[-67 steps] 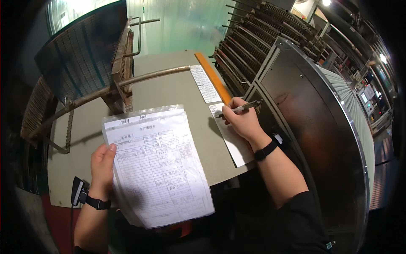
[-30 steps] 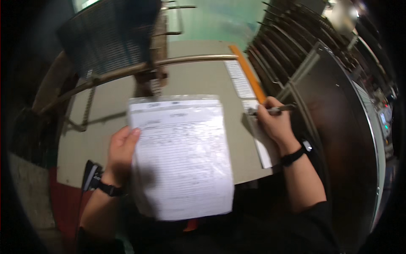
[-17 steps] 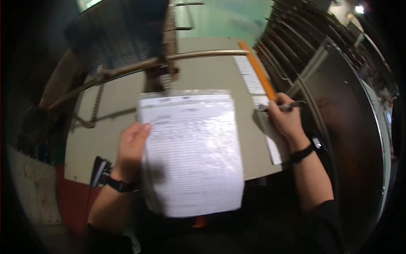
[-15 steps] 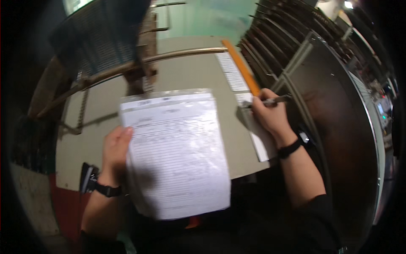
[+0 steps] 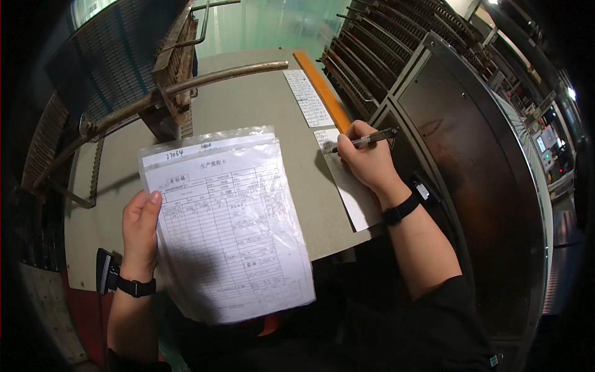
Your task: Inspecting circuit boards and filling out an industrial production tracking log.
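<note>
My left hand [image 5: 141, 232] grips the left edge of a printed form in a clear plastic sleeve [image 5: 229, 242], thumb on top, tilted up in front of me. In my right hand [image 5: 365, 158] is a dark pen [image 5: 374, 137], its tip down at the upper part of a white paper strip [image 5: 347, 192] with handwriting at its top. The strip lies on a grey-green board [image 5: 248, 105]. Beyond it lies a second handwritten sheet [image 5: 307, 99], beside an orange strip [image 5: 321, 90] along the board's right side.
A metal bar [image 5: 223, 74] and a slotted rack [image 5: 176, 68] stand over the board's left part. To the right is a dark metal cabinet panel [image 5: 452, 124], with a stack of slatted racks [image 5: 384, 49] behind it. Each wrist carries a black strapped device.
The view has shifted slightly, so everything sits further left, and the print looks sharper. Both hands keep their holds on the sleeved form and the pen.
</note>
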{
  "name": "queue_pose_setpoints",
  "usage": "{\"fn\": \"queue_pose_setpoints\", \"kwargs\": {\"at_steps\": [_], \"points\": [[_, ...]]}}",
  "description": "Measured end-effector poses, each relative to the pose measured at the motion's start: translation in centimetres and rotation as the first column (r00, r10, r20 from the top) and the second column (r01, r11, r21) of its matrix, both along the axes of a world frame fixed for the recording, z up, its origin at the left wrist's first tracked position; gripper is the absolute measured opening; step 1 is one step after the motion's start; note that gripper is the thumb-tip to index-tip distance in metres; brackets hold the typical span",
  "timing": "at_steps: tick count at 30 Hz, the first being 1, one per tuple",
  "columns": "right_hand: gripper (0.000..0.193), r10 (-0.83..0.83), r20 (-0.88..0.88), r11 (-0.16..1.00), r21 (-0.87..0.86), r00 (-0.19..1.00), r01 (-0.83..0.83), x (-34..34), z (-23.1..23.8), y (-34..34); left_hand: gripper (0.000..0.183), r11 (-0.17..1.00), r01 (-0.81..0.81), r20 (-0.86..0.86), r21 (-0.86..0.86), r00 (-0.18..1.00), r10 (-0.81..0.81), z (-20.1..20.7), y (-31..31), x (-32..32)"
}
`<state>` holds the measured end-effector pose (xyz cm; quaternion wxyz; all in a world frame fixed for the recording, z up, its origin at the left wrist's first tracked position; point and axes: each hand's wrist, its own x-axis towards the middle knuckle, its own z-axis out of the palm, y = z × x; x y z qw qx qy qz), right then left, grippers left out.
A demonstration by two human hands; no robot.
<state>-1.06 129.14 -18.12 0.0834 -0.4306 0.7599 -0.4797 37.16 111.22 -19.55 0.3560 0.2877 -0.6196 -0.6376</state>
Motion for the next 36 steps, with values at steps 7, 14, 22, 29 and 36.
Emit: {"fn": "queue_pose_setpoints", "kwargs": {"at_steps": [7,14,22,29,36], "points": [[0.023,-0.016,0.013,1.000,0.002,1.000,0.016,-0.1,-0.1,0.0,0.034,1.000,-0.001,0.012,0.001,1.000,0.001,0.0,-0.2,0.1],[0.023,-0.015,-0.018,1.000,-0.019,1.000,0.015,-0.1,-0.2,0.0,0.033,1.000,-0.003,0.000,0.006,1.000,0.003,0.0,-0.1,0.0],[0.022,-0.027,-0.023,0.999,-0.028,0.999,0.026,-0.3,-0.3,-0.1,0.034,1.000,-0.008,-0.002,0.006,1.000,0.008,-0.1,-0.1,0.0],[0.020,-0.048,-0.084,0.999,-0.016,0.995,0.046,0.4,0.0,-0.4,0.033,1.000,-0.022,0.001,0.001,1.000,0.022,-0.3,-0.4,0.3],[0.020,-0.041,-0.043,0.997,-0.060,0.998,0.039,-0.5,-1.0,-0.2,0.032,0.999,0.031,-0.038,0.032,0.999,-0.030,0.4,0.4,-0.4]]}}
